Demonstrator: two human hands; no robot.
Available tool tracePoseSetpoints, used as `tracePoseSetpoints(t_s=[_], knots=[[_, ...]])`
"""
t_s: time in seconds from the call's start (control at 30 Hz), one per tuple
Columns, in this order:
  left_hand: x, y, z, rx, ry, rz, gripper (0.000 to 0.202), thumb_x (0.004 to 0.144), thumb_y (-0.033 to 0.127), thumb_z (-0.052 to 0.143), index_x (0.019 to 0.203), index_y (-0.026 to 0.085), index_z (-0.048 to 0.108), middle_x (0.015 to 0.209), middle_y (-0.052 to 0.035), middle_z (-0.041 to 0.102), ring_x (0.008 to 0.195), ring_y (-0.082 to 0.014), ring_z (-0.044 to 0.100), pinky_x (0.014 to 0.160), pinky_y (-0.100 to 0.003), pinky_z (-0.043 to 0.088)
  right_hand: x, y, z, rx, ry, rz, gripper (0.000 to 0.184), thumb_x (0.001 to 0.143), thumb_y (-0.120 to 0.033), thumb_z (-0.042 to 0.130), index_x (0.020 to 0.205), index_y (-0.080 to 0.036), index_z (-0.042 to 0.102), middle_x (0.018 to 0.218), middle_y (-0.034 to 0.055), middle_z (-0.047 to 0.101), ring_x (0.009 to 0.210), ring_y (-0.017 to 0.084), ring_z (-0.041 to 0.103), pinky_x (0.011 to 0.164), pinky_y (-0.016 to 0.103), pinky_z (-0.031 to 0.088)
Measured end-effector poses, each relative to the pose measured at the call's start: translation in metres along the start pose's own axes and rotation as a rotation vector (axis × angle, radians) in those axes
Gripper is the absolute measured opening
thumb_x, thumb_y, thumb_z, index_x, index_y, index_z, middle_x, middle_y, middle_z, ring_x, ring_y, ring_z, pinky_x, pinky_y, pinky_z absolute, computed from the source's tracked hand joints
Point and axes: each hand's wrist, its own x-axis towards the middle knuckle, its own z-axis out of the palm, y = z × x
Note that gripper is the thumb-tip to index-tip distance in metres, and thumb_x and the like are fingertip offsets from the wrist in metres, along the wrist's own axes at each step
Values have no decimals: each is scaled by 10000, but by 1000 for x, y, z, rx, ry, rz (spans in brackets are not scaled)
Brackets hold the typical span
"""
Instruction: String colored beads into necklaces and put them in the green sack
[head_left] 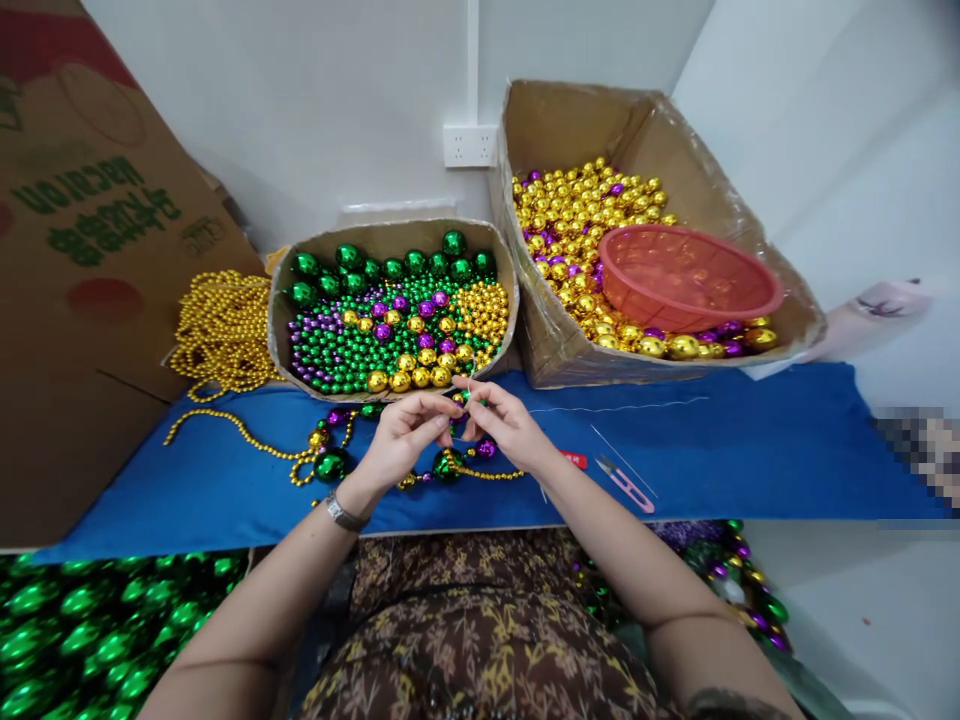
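From the head camera, a white wall with a socket (pixel 470 146) backs a table (pixel 750 450) covered in blue cloth.

At the middle of the cloth both hands meet. The left hand (pixel 401 435) and the right hand (pixel 504 425) have their fingers pinched together on something very fine, seemingly a thread at a bead; what exactly sits between them is too small to tell.

A partly strung bead strand (pixel 330 462) lies under and at 9 o'clock from the hands, touching the cloth: small gold beads, then large green, purple and gold ones. Judging by that, a good stretch is strung and the end at the fingers remains open.

At 12 o'clock stands a small cardboard box (pixel 390 310) of green, purple and gold beads. At 1 o'clock a bigger box (pixel 637 130) holds gold balls and a red basket (pixel 686 275). A heap of gold bead chains (pixel 221 330) lies at 10 o'clock. Pink thread snips (pixel 626 485) rest at 3 o'clock, near the right forearm. Nothing crowds the hands.
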Motion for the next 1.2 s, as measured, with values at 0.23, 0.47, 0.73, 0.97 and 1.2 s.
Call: tracePoseSetpoints(t_s=[0.23, 0.47, 0.73, 0.97, 1.2], knots=[[-3, 0, -3, -51, -19, 45, 76, 814, 233, 686, 863, 175, 693, 928, -58, 688, 598, -101, 607, 589, -252, 511, 8, 3, 2, -21, -46, -9, 269, 873, -473, 582, 850, -212, 522, 676, -48, 600, 594, 93, 610, 567, 209, 498], [-7, 6, -3, 132, -30, 90, 121, 862, 210, 609, 788, 159, 690, 965, -50, 626, 626, -90, 633, 615, -242, 534, 5, -6, -12, -688, 32, -290, 153, 935, -338, 528, 960, -208, 603, 805, 12, 663, 738, 140, 644, 713, 268, 501], [-6, 12, 1, 449, 17, 202, 189, 895, 186, 514, 823, 167, 688, 867, -36, 601, 664, -100, 609, 621, -239, 516, -3, -15, -14, -1046, -54, -399, 233, 989, -265, 416, 874, -179, 599, 819, 47, 632, 764, 146, 595, 692, 254, 447], [-7, 17, 6, 700, -54, 226, 153, 843, 268, 639, 953, 180, 696, 925, -57, 616, 822, -159, 592, 731, -281, 468, -4, -20, -5, -937, -54, -364, 229, 992, -271, 402, 860, -188, 570, 827, 33, 617, 783, 142, 581, 715, 257, 435], [-8, 14, -10, 127, 26, 4, 198, 841, 284, 639, 694, 156, 671, 959, -85, 660, 927, -187, 595, 768, -272, 465, -6, -25, -29, -902, -40, -329, 195, 942, -309, 504, 844, -193, 627, 799, 33, 583, 769, 152, 549, 743, 292, 440]])
